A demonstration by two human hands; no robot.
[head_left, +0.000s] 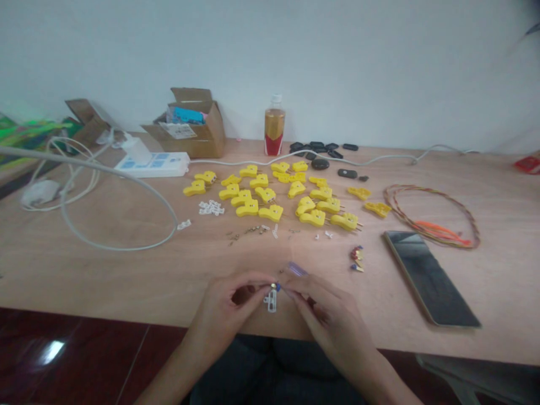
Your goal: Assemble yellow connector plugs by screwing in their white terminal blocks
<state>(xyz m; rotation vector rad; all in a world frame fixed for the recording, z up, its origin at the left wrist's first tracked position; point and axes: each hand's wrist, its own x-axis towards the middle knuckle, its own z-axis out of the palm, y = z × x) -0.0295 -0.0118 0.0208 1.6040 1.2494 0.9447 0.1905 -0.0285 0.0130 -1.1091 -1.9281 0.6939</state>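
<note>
Here's the left hand (223,298), bare through the wrist, its fingers slim and lightly tapered, and across from it the right hand (329,309), just as bare and every bit as slender. Both forearms (177,363) run uncovered right to the frame's lower edge, smooth and narrow, widening gently below the wrists. And down below, the trousers (274,371): very dark, close to black with a bluish cast, matte cloth, softly creased over the lap, finer stitching lost in shadow!
</note>
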